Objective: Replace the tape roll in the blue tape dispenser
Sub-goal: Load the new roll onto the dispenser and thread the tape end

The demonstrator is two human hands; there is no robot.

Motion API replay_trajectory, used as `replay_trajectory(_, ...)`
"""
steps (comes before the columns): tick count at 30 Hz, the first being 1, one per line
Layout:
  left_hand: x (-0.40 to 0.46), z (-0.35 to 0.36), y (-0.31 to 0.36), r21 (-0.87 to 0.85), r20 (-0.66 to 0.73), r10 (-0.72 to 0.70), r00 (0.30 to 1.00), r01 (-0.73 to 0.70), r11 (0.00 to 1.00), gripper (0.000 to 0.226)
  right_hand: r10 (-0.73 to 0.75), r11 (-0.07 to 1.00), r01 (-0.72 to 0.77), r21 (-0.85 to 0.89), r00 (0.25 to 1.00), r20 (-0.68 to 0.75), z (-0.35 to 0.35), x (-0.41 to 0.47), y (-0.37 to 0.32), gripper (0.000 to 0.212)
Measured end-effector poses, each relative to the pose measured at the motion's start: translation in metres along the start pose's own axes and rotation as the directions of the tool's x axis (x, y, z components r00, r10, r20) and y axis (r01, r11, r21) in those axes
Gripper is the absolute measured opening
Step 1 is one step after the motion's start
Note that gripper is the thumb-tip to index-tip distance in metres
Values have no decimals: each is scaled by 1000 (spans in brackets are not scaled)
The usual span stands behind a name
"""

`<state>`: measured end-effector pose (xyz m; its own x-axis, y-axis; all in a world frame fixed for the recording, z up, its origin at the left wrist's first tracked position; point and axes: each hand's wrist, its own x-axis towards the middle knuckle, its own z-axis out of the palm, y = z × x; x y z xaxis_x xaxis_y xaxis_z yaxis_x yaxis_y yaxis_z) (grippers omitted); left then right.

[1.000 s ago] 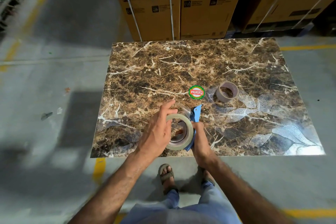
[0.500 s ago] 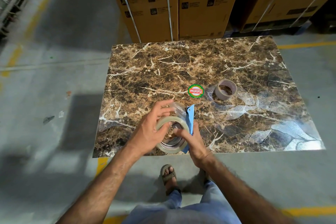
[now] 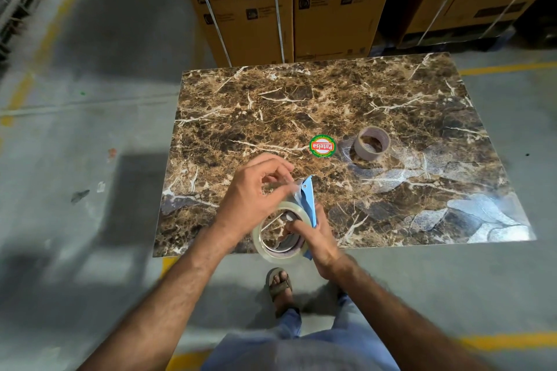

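The blue tape dispenser (image 3: 309, 202) stands on edge over the near edge of the brown marble table (image 3: 391, 105). My right hand (image 3: 316, 235) grips its lower part, with fingers reaching into the roll's core. A clear tape roll (image 3: 272, 250) sits on the dispenser's left side. My left hand (image 3: 256, 193) pinches the loose clear tape end between thumb and fingers, just left of the dispenser's tip. A spent grey cardboard roll (image 3: 371, 144) lies on the table, far right of my hands.
A round red and green sticker (image 3: 322, 146) is stuck to the table beside the spent roll. Stacked strapped cardboard boxes (image 3: 301, 0) stand behind the table. My sandalled foot (image 3: 278, 286) shows below the table edge on the grey concrete floor.
My left hand has left the roll's rim and risen to pinch the tape end near the dispenser tip. The dispenser has tilted more upright, and my right fingers have moved into the core.
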<state>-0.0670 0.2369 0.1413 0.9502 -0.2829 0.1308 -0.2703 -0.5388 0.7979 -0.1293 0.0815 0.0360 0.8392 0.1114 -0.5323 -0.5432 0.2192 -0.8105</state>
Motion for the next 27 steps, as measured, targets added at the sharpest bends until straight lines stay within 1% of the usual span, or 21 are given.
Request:
replay_trajectory(2, 8, -2, 2, 48, 60, 13, 998, -16, 999, 17, 11, 1000, -11, -15, 1000, 5, 1, 0, 0, 55)
replay_trajectory(4, 16, -3, 2, 79, 114, 6, 993, -15, 997, 20, 13, 1000, -13, -25, 1000, 15, 2, 0, -1, 50)
replay_trajectory(9, 31, -5, 3, 78, 206, 47, 978, -64, 995, 29, 39, 999, -39, 22, 999, 31, 4, -1, -5, 50)
replay_trajectory(13, 34, -3, 3, 90, 227, 73, 971, -95, 991, 28, 19, 1000, -19, 21, 1000, 17, 1, -1, -3, 46)
replay_trajectory(16, 38, -3, 4, 125, 251, 93, 964, -127, 984, 29, 6, 1000, -6, 25, 1000, 19, 0, -4, -4, 50)
replay_trajectory(19, 43, -2, 12, 163, 284, 154, 946, -206, 965, 28, 20, 999, -21, 47, 1000, 22, -1, -5, -6, 58)
replay_trajectory(23, 48, -1, 20, 205, 309, 216, 926, -286, 936, 28, 14, 1000, -14, -9, 1000, -19, -2, -6, -9, 72)
replay_trajectory(27, 52, -3, 23, 257, 371, 235, 899, -342, 904, 23, 6, 999, -7, -43, 999, -37, -2, -6, -13, 71)
